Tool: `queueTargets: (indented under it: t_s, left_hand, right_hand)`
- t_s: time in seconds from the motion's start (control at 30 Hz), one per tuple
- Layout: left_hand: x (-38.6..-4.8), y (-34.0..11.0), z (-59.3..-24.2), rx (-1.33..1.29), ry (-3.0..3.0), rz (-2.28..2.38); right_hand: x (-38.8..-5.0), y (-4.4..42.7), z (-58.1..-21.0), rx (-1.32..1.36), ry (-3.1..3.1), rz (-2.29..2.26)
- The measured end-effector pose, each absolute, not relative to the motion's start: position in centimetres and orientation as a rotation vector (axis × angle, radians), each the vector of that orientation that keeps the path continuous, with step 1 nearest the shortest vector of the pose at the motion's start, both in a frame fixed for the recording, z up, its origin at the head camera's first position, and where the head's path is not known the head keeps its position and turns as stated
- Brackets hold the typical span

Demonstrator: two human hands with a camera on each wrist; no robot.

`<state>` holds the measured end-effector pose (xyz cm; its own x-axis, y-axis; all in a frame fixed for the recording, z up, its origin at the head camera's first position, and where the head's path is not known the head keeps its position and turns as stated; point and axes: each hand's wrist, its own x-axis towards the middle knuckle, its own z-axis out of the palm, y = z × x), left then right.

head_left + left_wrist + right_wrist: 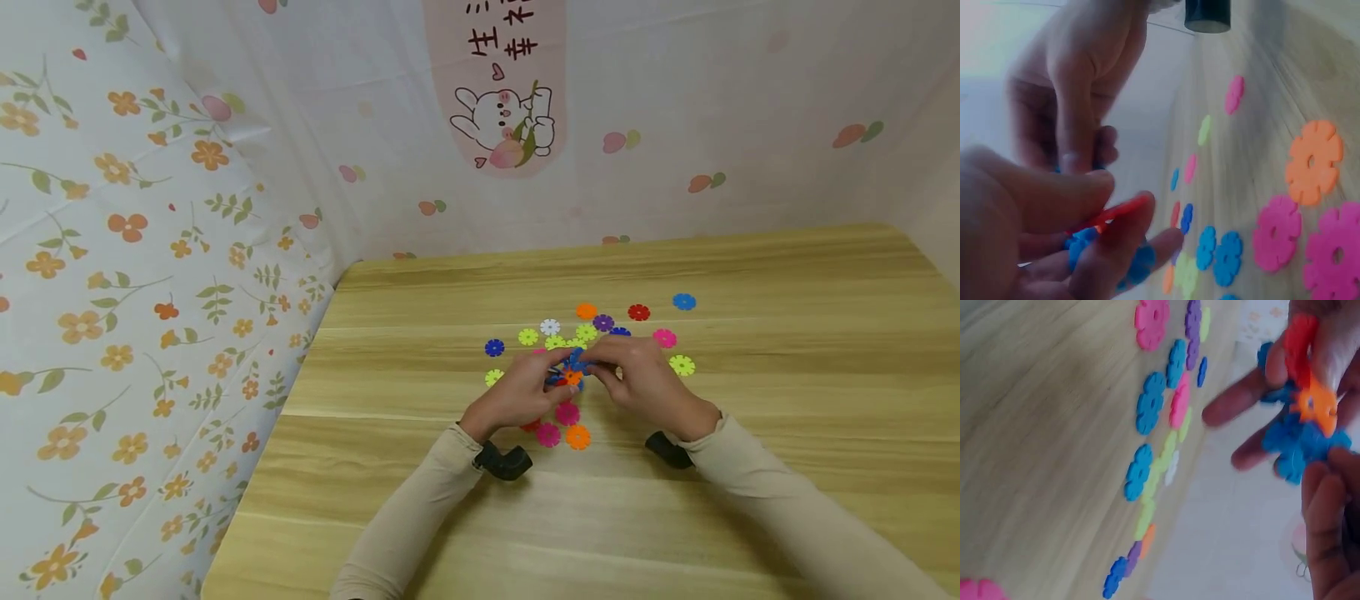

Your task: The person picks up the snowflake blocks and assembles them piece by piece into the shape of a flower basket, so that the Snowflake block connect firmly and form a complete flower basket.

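My left hand point(522, 390) holds a cluster of joined notched plastic discs, blue, red and orange, between thumb and fingers. In the right wrist view, an orange disc point(1315, 407) and a red disc point(1300, 350) sit among several blue discs point(1294, 450) of that cluster. Across from it, my right hand point(643, 379) pinches a blue disc at the cluster's far side with thumb and index finger. In the left wrist view the right fingertips cover most of that piece. Whether it is slotted into the others I cannot tell.
Loose flower-shaped discs lie around the hands: a red one point(638, 312), a white one point(550, 327), an orange one point(577, 437), a pink one point(548, 434) and several more. The wooden table point(360, 483) meets a patterned cloth point(675, 117) behind and at left.
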<state>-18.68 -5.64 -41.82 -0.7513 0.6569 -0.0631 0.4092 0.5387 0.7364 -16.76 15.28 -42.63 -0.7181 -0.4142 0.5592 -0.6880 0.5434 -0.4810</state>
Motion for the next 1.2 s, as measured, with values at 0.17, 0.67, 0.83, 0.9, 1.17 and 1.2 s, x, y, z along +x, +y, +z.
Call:
queueTargets:
  t_s: [0.17,0.67,0.83,0.9,1.17,1.2]
  left_hand:
    - [-18.8,-5.8,-41.7,0.844,2.469,1.073]
    - [-19.0,-5.5,-43.2,0.805,2.231,1.553]
    - [-19.1,-5.8,-43.6,0.833,2.284,1.602]
    - [-19.2,-6.2,-43.7,0.830,2.322,1.614]
    - [-19.1,-7.1,-43.4,0.755,2.379,1.616]
    - [-19.0,-7.1,-43.3,0.751,2.362,1.618]
  right_hand:
    - [-16.7,15.1,-42.8,0.849,-2.413,1.049]
    - [-16.8,15.2,-43.1,0.589,-2.532,1.728]
    - [-17.1,15.2,-42.9,0.556,-2.594,1.689]
    - [-17.4,15.4,-42.9,0.538,-2.643,1.649]
    - [-19.2,14.6,-43.8,0.826,-2.998,0.954]
    - [-19.2,14.3,-44.1,0.864,-2.990,0.853]
